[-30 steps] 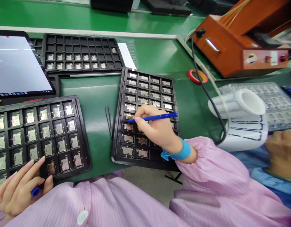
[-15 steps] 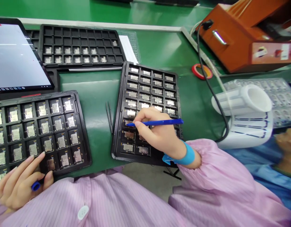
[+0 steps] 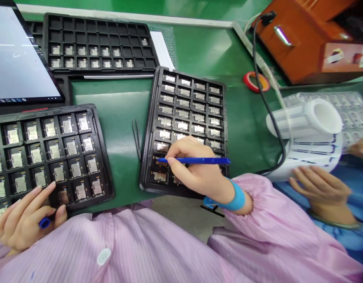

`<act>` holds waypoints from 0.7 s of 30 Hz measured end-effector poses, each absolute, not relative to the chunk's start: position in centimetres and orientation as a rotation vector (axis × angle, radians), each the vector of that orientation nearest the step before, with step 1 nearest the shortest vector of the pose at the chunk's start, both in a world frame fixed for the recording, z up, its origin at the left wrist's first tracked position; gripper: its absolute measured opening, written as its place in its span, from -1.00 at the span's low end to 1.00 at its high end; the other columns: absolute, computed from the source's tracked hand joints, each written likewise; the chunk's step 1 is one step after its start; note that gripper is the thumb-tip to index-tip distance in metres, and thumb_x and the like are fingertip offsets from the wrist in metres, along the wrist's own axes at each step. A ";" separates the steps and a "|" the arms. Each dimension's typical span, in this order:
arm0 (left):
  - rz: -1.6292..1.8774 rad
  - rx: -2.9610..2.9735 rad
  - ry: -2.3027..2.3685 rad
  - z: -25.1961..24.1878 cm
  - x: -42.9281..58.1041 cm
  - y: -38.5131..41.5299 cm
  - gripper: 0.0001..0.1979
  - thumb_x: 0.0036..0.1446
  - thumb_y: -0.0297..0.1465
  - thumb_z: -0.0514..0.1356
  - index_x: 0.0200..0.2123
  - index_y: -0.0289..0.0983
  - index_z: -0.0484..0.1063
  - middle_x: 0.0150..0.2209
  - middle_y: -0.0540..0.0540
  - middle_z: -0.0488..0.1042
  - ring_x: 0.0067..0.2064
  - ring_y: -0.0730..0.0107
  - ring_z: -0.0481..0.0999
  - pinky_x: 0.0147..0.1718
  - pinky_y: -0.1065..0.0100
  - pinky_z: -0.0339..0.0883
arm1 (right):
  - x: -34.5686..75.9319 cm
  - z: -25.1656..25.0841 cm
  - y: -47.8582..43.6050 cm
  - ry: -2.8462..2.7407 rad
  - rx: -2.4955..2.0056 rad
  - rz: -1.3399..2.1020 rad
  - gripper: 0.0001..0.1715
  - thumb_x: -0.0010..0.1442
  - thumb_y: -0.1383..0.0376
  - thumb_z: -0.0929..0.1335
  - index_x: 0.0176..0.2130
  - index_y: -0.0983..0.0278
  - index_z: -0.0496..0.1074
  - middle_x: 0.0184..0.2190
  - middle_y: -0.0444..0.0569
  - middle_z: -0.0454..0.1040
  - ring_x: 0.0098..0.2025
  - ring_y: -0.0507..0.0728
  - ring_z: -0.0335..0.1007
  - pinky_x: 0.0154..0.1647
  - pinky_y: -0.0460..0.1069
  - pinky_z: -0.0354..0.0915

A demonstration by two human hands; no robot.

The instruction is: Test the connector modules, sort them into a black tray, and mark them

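Observation:
My right hand (image 3: 196,167) pinches a blue pen (image 3: 203,160) that lies almost level. Its tip points left at a small metal-topped circuit part in the lower left of the middle black tray (image 3: 145,173). Whether the tip touches the part I cannot tell. Rows of similar parts fill the pockets I can see there; my hand covers some. My left hand (image 3: 25,224) has a blue pen cap (image 3: 44,223) in its curled fingers. Its outstretched fingertips rest at the lower edge of the left black tray (image 3: 103,173), which also holds such parts.
Dark tweezers (image 3: 136,137) lie between the two trays. Behind stand a partly filled tray (image 3: 99,25) and a screen (image 3: 19,59). To the right are red tape (image 3: 256,81), a black cable (image 3: 265,104), an orange machine (image 3: 299,43), a white roll (image 3: 305,120) and another person's hand (image 3: 323,192).
My right hand has moved the pen tip one row down the middle tray. The view has shifted slightly. The other person's hand has come onto the white sheet of the roll.

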State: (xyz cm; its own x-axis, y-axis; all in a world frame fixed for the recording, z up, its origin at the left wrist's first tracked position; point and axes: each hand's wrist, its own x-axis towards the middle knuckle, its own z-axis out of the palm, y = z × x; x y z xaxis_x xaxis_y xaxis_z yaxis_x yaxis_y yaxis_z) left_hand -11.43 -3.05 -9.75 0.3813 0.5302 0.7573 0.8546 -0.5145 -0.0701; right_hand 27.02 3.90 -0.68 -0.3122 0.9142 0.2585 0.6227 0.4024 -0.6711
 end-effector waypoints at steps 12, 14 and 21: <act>-0.950 -2.138 -1.286 -10.1 -11.4 -3.3 -0.78 0.05 -0.29 0.29 -0.53 -0.18 0.32 -0.32 0.10 0.67 -0.24 0.25 0.64 -0.38 0.27 0.19 | 26.4 -1.1 2.1 -2.100 -1.276 0.741 -0.82 0.09 0.42 0.27 -0.50 0.19 0.25 -0.61 -0.19 0.39 -0.53 0.06 0.25 -0.30 0.05 0.18; -0.952 -2.136 -1.283 -10.2 -11.5 -3.4 -0.79 0.06 -0.28 0.28 -0.52 -0.18 0.33 -0.30 0.10 0.67 -0.25 0.25 0.64 -0.36 0.26 0.18 | 26.4 -1.2 2.1 -2.092 -1.266 0.745 -0.82 0.08 0.42 0.28 -0.50 0.19 0.25 -0.61 -0.19 0.38 -0.54 0.05 0.25 -0.30 0.05 0.19; -0.933 -2.145 -1.297 -10.3 -12.2 -3.6 -0.79 0.04 -0.29 0.29 -0.51 -0.19 0.33 -0.20 0.08 0.66 -0.20 0.21 0.65 -0.31 0.24 0.15 | 27.7 -0.4 0.2 -1.942 -1.303 0.632 -0.84 0.12 0.43 0.29 -0.43 0.18 0.29 -0.54 -0.15 0.41 -0.45 0.10 0.34 -0.26 0.07 0.23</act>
